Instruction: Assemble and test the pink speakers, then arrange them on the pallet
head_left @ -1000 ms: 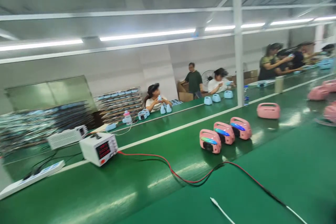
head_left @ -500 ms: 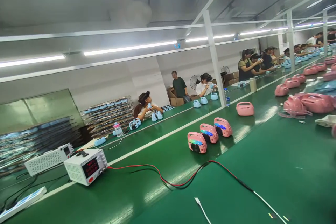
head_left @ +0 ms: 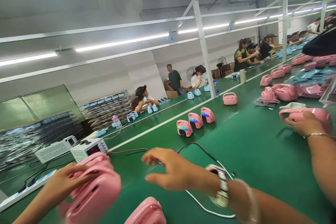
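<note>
At the lower left, my left hand (head_left: 64, 182) is closed around pink portable speakers (head_left: 96, 196) with carrying handles. They look like two held together, though my fingers and blur hide part of them. My right hand (head_left: 170, 169), wearing a white-banded watch, reaches over the green table with its fingers apart and holds nothing. Nearest to it runs a red-and-black cable (head_left: 194, 143) joined to a white lead (head_left: 202, 206). Another pink speaker (head_left: 148, 213) stands at the bottom edge, between my hands. Several pink speakers (head_left: 184, 128) with coloured light panels stand in a row beyond.
Another person's hand (head_left: 308, 124) with a bracelet grips a pink speaker (head_left: 321, 115) on the right. A power supply (head_left: 81, 150) and a power strip (head_left: 34, 185) lie left. A metal post (head_left: 203, 49) rises beyond the row; more pink speakers (head_left: 285, 92) crowd the far right.
Both my hands have come into view, the left with pink speakers. A speaker now shows at the bottom edge, and another person's hand at the right. The view has shifted slightly.
</note>
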